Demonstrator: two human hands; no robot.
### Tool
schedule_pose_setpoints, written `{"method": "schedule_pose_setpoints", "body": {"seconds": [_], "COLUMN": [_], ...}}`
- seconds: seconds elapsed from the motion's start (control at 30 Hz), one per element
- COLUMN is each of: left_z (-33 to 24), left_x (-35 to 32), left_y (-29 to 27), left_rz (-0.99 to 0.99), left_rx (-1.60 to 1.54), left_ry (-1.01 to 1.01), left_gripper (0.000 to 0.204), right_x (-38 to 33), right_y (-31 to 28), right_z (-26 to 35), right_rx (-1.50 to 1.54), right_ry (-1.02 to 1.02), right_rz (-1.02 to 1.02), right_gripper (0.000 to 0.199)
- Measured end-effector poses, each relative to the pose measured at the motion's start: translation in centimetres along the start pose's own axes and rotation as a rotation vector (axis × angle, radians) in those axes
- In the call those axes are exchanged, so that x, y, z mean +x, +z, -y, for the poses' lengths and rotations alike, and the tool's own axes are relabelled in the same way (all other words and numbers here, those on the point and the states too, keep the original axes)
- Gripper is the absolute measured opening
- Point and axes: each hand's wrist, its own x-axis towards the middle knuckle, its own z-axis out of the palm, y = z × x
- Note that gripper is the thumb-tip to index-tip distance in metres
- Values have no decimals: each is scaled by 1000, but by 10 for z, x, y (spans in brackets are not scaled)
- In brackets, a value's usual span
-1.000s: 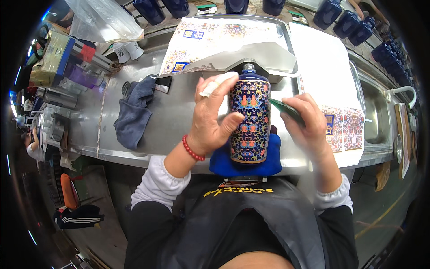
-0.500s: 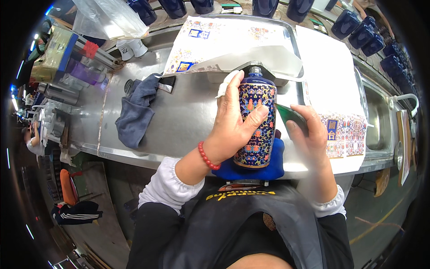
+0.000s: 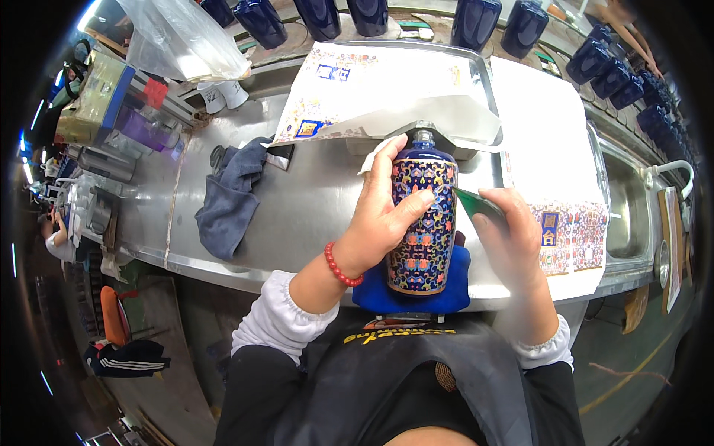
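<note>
A dark blue bottle (image 3: 421,249) with a colourful floral pattern lies with its neck away from me, resting on a blue cloth pad (image 3: 459,276) at the bench edge. My left hand (image 3: 378,212) grips its left side, thumb across the front, fingers partly hidden behind it. Something white covers one of its fingertips. Between the thumb and fingers of my right hand (image 3: 512,230) is a green flat scraper (image 3: 471,202), its tip at the bottle's right side. Beyond the bottle's neck sits a dark angular support (image 3: 439,137).
Patterned sheets (image 3: 401,78) lie on a tray at the back, with another sheet (image 3: 547,141) to the right. A grey-blue cloth (image 3: 229,201) rests on the steel bench to the left. Plain blue bottles (image 3: 476,22) line the far side; a sink (image 3: 623,197) is at right.
The whole picture has shifted slightly downward. My left thumb sits a little further left on the bottle, and the scraper tip is closer to the bottle's right side. Both hands keep their holds.
</note>
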Motion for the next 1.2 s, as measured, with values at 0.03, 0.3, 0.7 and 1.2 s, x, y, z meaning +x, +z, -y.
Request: {"method": "schedule_pose_setpoints", "body": {"seconds": [0.03,0.3,0.7,1.2], "left_z": [-3,-23,-9,3], "left_x": [0,3,8,-84], "left_y": [0,-22,-34,-24], "left_rz": [-22,185,117,165], "left_rx": [25,1056,978,1123], "left_ry": [34,751,742,836], "left_gripper": [76,63,64,56], "right_x": [2,5,-2,27], "right_y": [0,-3,0,-9], "right_z": [-1,-10,11,17], "right_rx": [-2,17,26,208], "right_ry": [2,-22,-380,148], "right_rz": [2,-19,219,144], "right_gripper": [36,30,37,29]}}
